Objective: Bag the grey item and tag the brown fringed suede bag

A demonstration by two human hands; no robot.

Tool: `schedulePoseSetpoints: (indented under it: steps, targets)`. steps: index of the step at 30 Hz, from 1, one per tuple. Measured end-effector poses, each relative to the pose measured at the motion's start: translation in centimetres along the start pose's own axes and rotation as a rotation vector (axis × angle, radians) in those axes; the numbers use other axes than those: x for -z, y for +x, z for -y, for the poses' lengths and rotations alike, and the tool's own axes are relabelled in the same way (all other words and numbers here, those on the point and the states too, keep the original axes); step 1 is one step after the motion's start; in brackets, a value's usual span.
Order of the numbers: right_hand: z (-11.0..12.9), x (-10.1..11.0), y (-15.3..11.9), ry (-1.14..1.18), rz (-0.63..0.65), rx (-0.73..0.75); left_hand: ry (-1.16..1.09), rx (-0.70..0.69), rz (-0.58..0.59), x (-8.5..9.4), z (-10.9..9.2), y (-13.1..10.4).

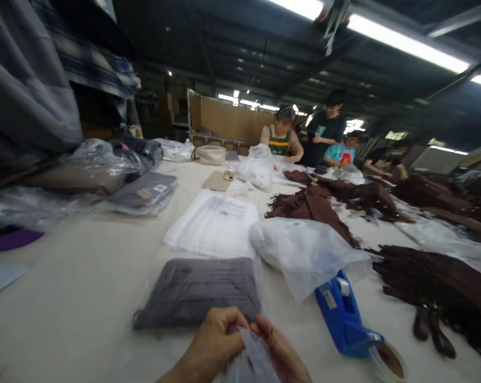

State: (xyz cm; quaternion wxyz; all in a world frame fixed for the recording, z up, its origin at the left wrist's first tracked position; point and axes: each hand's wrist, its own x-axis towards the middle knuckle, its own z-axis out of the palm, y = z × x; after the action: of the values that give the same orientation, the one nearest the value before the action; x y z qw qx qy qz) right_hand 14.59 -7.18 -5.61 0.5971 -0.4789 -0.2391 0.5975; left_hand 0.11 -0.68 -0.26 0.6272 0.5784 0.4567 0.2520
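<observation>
At the bottom centre of the frame, my left hand (214,343) and right hand (282,354) pinched shut on the thin clear plastic bag (251,361), which looked light, limp and slippery, best held at its edge.

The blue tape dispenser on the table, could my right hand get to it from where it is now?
Probably yes. The blue tape dispenser lies just beside the right hand with bare table between them, but both hands are pinching a clear plastic bag, so the right would have to let go first.

So the folded garment (198,290) lay on the table (81,298) right behind both hands, tape dispenser (344,316) off to its right, a stack of flat bags (214,223) behind it, and a crumpled bag (304,250) beside that stack.
</observation>
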Motion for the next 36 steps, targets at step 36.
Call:
schedulePoseSetpoints:
  steps: [36]
  targets:
    - [-3.1, 2.6, -4.4, -0.273, -0.078, -0.004, 0.318, -0.284, 0.3, 2.0, 5.6, -2.0]
